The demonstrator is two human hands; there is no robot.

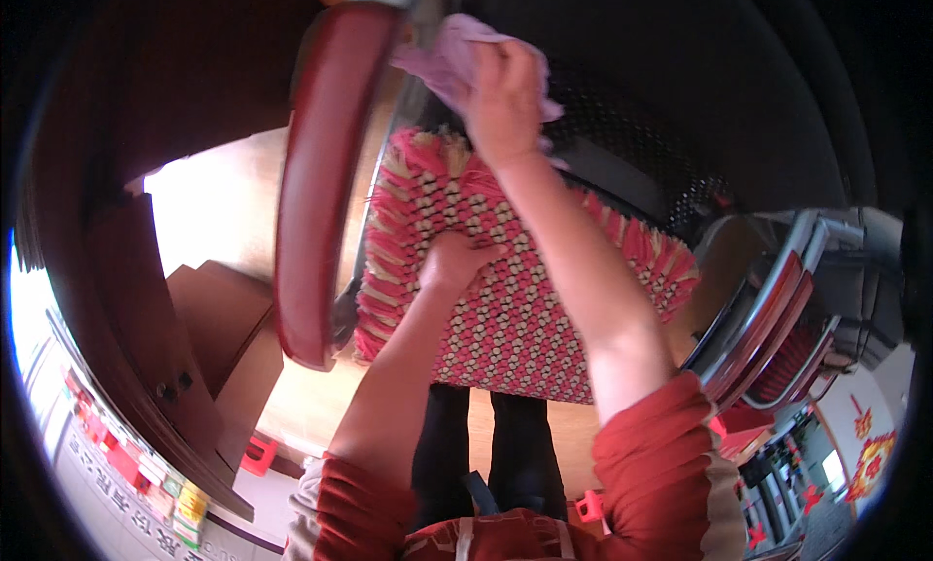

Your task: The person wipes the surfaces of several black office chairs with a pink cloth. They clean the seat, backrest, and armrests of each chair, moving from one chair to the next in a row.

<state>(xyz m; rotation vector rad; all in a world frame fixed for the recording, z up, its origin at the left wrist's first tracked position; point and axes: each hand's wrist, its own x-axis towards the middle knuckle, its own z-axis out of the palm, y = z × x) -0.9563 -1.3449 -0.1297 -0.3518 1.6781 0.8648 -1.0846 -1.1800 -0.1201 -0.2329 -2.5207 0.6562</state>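
Observation:
My right hand (510, 98) grips a crumpled lilac cloth (459, 58) beside the dark mesh backrest (619, 123) of a chair. The cloth reaches toward the metal frame at the back of the seat. Below, my left hand (455, 262) rests on a pink and cream woven cushion (510, 328) with a shaggy fringe. Its fingers look partly curled; what lies under them is hidden. The cushion covers the chair's seat. To its left runs the chair's glossy red-brown armrest (335, 182), apart from both hands.
Dark wooden furniture (138, 284) with a cardboard-coloured box-like panel (219, 320) stands at left. More metal-framed chairs (773, 320) with red-brown armrests crowd the right. Small red plastic items (259, 455) sit near the floor. A pale surface bearing printed writing (131, 517) shows at lower left.

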